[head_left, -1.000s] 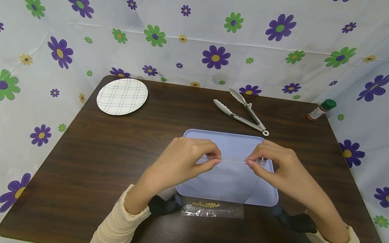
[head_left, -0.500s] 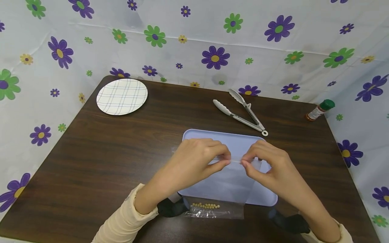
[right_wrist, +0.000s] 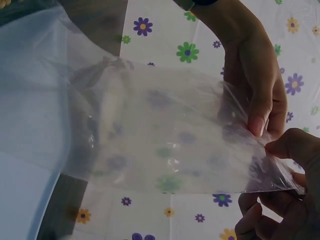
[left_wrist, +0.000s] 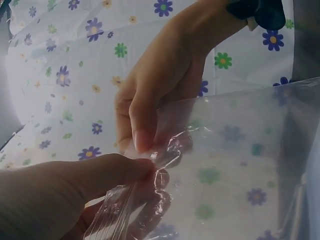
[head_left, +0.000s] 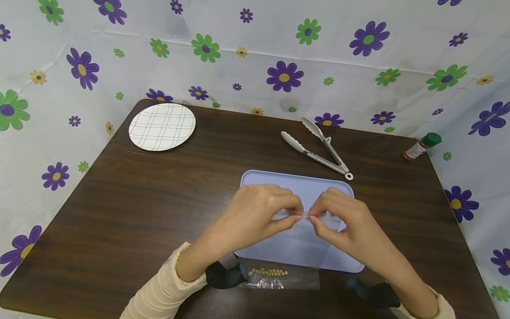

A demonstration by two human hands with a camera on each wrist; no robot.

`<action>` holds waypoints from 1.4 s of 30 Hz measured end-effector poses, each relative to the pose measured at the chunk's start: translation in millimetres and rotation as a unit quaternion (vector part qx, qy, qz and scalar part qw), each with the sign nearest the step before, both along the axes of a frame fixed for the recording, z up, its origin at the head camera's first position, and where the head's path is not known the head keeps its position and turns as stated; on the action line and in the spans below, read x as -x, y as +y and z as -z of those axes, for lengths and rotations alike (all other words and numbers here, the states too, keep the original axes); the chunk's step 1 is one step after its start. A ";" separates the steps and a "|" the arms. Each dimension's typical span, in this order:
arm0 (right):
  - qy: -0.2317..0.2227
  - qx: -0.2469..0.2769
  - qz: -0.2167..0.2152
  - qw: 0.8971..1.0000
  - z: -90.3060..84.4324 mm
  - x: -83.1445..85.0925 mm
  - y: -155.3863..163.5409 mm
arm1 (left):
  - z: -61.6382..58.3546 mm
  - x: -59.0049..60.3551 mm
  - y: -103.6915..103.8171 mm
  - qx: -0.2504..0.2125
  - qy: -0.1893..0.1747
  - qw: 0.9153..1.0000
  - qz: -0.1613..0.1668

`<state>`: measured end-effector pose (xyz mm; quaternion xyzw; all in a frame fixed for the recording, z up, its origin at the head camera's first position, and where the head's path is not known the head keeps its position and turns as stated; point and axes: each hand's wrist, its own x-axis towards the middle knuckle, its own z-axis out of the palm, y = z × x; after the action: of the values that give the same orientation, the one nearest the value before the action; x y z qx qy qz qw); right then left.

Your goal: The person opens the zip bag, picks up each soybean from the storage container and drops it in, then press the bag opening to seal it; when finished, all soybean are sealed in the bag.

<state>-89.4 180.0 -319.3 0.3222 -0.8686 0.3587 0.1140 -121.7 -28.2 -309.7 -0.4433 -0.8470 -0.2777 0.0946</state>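
Note:
A clear plastic zip bag (head_left: 307,241) hangs upright over a light blue tray (head_left: 263,180), with small yellow beads (head_left: 270,271) lying in its bottom. My left hand (head_left: 298,215) and right hand (head_left: 313,218) both pinch the bag's top edge near its middle, fingertips almost touching. In the left wrist view the left thumb (left_wrist: 100,175) presses the crumpled bag top (left_wrist: 160,165) against the right hand's fingers (left_wrist: 142,125). Seen from the right wrist, the bag (right_wrist: 160,145) spreads out wide, and the left hand (right_wrist: 257,95) pinches it beside the right hand's fingers (right_wrist: 292,147).
On the dark wooden table (head_left: 119,208) lie a checked paper plate (head_left: 161,126) at the back left and metal tongs (head_left: 316,148) behind the tray. A green-capped spice bottle (head_left: 421,145) stands at the right edge. Flowered cloth (head_left: 255,53) walls in the table.
Both hands have slid toward each other along the bag's top edge, from about a hand's width apart to nearly touching at its middle.

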 end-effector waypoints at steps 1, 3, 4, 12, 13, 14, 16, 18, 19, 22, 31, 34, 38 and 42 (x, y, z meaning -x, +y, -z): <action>0.003 -0.003 -0.002 1.000 0.1 -0.4 -0.1 | 0.0 -0.4 0.3 0.003 0.003 1.000 0.004; 0.011 -0.008 -0.010 1.000 0.4 -0.8 -0.3 | 0.2 -1.4 0.8 0.007 0.007 1.000 0.011; 0.016 -0.009 -0.016 1.000 0.6 -0.8 -0.3 | 0.6 -1.9 1.4 0.008 0.008 1.000 0.014; 0.065 0.023 -0.056 0.996 1.3 1.1 3.7 | 5.4 -6.0 3.5 -0.002 0.020 1.000 0.022; 0.060 0.018 -0.058 0.996 0.8 0.7 4.2 | 5.5 -6.5 3.5 -0.001 0.023 0.999 0.024; 0.052 0.009 -0.059 0.997 0.2 0.3 4.8 | 5.7 -6.9 3.3 0.001 0.027 0.999 0.025; 0.039 -0.017 -0.063 0.997 -0.3 -0.6 5.3 | 5.9 -7.5 3.1 0.009 0.036 0.999 0.030; 0.039 -0.048 -0.071 0.996 -0.7 -0.9 6.0 | 6.4 -7.8 3.3 0.023 0.051 0.998 0.042; 0.046 -0.061 -0.080 0.994 -1.0 -0.8 6.4 | 7.0 -8.1 3.3 0.032 0.060 0.997 0.049; 0.095 -0.084 -0.136 0.983 -1.9 2.3 8.4 | 10.2 -11.0 4.3 0.049 0.106 0.991 0.072; 0.152 -0.054 -0.253 0.954 -17.5 5.1 11.1 | 13.7 -24.1 -4.7 0.042 0.208 0.971 0.107; 0.144 -0.029 -0.276 0.950 -21.2 3.6 12.3 | 13.3 -28.6 -14.3 0.037 0.213 0.970 0.113; 0.140 -0.023 -0.293 0.946 -23.1 -0.5 14.5 | 12.0 -36.3 -29.1 0.027 0.221 0.968 0.118; 0.138 -0.030 -0.290 0.947 -22.4 -4.8 18.6 | 8.6 -44.4 -42.2 0.024 0.213 0.971 0.110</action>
<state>-84.6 198.7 -297.0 0.6099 -0.7239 0.3018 0.1136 -77.3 -70.5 -318.3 -0.5844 -0.7600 -0.1655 0.2313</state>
